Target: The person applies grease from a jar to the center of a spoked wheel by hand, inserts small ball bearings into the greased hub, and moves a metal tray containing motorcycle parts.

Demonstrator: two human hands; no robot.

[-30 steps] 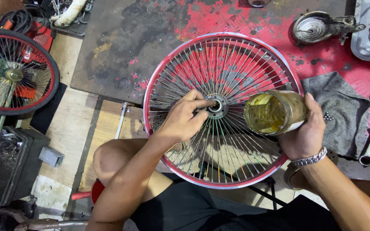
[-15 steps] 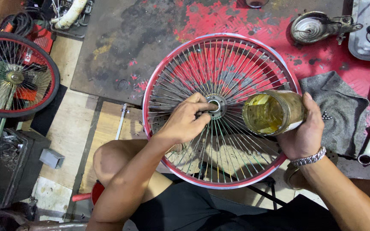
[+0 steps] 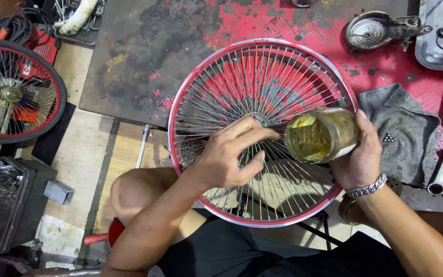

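**spokes_n_grease:** Over the seated person's lap, a red-rimmed spoked wheel (image 3: 262,133) is laid flat, its far edge reaching onto the stained workbench (image 3: 144,61). The hub (image 3: 259,120) is mostly covered by the left hand (image 3: 229,154), fingers curled loosely around it; whether anything is pinched there can't be told.

**benchwarmer:** And the jar?

**spokes_n_grease:** An open glass jar (image 3: 320,135) with yellowish stuff inside is gripped by the right hand (image 3: 359,156), tipped sideways with the mouth facing the hub, just above the spokes. A metal bracelet (image 3: 367,189) is worn on that wrist.

**benchwarmer:** Anything else around?

**spokes_n_grease:** A grey rag (image 3: 403,133) is spread right beside the rim, and a second wheel (image 3: 14,92) with a tyre is seen well apart at the left.
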